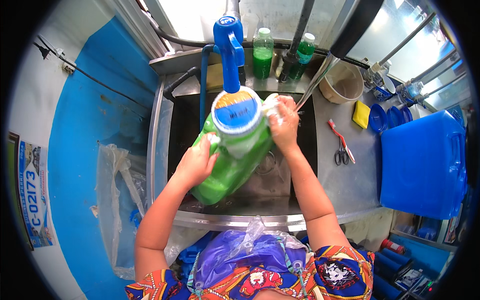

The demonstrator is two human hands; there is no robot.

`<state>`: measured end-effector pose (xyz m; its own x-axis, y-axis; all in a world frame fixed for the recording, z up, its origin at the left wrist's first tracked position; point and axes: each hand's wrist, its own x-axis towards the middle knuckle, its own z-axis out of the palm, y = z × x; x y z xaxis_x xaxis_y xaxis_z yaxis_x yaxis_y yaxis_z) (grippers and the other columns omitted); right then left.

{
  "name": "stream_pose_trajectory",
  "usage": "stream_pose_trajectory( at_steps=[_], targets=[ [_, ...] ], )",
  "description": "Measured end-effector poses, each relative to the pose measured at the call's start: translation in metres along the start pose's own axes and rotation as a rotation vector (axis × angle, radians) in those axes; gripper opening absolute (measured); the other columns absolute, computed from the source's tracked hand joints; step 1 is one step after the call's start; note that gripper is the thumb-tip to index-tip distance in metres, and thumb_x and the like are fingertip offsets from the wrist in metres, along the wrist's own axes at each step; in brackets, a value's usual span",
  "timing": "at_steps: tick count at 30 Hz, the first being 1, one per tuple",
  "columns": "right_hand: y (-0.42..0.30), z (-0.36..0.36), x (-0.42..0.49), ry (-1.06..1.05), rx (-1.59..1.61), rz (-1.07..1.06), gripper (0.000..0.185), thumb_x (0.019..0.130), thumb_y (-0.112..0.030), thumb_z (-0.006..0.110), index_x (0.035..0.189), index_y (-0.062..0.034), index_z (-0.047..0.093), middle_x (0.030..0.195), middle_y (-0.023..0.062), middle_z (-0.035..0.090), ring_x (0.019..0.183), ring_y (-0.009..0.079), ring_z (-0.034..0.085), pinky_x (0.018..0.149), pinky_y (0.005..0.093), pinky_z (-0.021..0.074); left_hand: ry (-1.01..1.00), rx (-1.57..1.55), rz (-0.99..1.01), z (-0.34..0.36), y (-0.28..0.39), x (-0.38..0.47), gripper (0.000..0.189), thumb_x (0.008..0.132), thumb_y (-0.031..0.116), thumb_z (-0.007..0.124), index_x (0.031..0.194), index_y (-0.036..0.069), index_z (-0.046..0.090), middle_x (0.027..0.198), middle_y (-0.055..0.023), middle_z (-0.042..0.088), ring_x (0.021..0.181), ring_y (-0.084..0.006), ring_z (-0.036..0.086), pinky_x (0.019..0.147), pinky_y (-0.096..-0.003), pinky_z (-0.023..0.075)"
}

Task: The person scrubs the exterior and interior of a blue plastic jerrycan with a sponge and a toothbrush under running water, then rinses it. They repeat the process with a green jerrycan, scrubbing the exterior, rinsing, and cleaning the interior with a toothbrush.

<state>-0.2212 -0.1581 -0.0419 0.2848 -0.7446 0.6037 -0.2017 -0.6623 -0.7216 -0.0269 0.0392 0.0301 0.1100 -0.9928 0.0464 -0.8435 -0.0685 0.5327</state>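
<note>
A green plastic water container (228, 168) leans at a slant over the stainless steel sink (300, 221). Its wide white-rimmed cap (237, 112) carries an orange and blue sticker with writing. My left hand (197, 161) grips the container's left side near the neck, with white suds by the fingertips. On the other side of the neck, my right hand (284, 125) is closed around a pale, foamy pad (270, 103) pressed to the container. Directly over the cap hangs a blue plastic faucet (229, 56); whether they touch cannot be told.
Two bottles of green liquid (263, 56) stand behind the sink. To the right are a beige bucket (342, 84), a yellow sponge (361, 114), a red-and-white toothbrush (341, 140), scissors (341, 155), blue caps (378, 118) and a large blue container (420, 165). A metal tube (315, 82) slants past my right hand.
</note>
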Motion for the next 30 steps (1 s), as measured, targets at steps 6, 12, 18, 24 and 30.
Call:
stream_pose_trajectory(
  at_steps=[6,12,18,24,30],
  targets=[
    [0.185,0.025,-0.103,-0.439,0.332,0.893,0.040,0.094,-0.029,0.054,0.120,-0.0002,0.063,0.114,0.0153,0.067,0.102,0.0231,0.062,0.091,0.0344,0.0457,-0.059,0.239,0.274,0.001,-0.012,-0.030,0.041,0.084,0.042,0.066,0.100,0.005,0.057,0.087,-0.0116,0.065,0.073,-0.0314,0.065,0.064,-0.0407,0.0526],
    [0.174,0.005,-0.196,-0.153,0.530,0.972,0.051,0.102,-0.036,0.043,0.130,0.0041,0.055,0.132,0.0174,0.057,0.126,0.0261,0.050,0.109,0.0334,0.0332,-0.193,0.286,0.425,-0.011,-0.014,-0.029,0.039,0.088,0.046,0.058,0.095,0.007,0.061,0.078,-0.0071,0.063,0.068,-0.0266,0.065,0.062,-0.0367,0.0514],
    [-0.007,-0.068,-0.071,-0.692,0.529,0.316,0.051,0.098,-0.032,0.045,0.137,-0.0005,0.049,0.141,0.0160,0.049,0.133,0.0307,0.043,0.115,0.0403,0.0265,0.013,0.425,0.603,-0.013,-0.017,0.010,0.037,0.089,0.040,0.053,0.100,0.006,0.067,0.101,-0.0119,0.064,0.110,-0.0324,0.058,0.102,-0.0463,0.0394],
    [-0.062,0.020,0.006,-1.301,-0.244,-0.450,0.035,0.080,-0.017,0.058,0.112,-0.0038,0.062,0.109,0.0183,0.063,0.109,0.0350,0.057,0.097,0.0481,0.0425,0.127,-0.268,-0.104,0.034,0.019,0.064,0.093,0.085,0.048,0.063,0.156,0.023,0.008,0.159,-0.0221,-0.005,0.147,-0.0432,-0.004,0.107,-0.0728,0.0076],
    [-0.082,0.033,-0.039,-0.638,-0.211,-0.366,0.037,0.083,-0.024,0.063,0.115,-0.0059,0.063,0.129,0.0201,0.054,0.125,0.0370,0.047,0.104,0.0491,0.0366,0.087,-0.050,-0.331,0.017,-0.022,0.098,0.056,0.090,0.038,0.060,0.122,-0.007,0.050,0.119,-0.0340,0.054,0.116,-0.0446,0.052,0.097,-0.0472,0.0429]
  ],
)
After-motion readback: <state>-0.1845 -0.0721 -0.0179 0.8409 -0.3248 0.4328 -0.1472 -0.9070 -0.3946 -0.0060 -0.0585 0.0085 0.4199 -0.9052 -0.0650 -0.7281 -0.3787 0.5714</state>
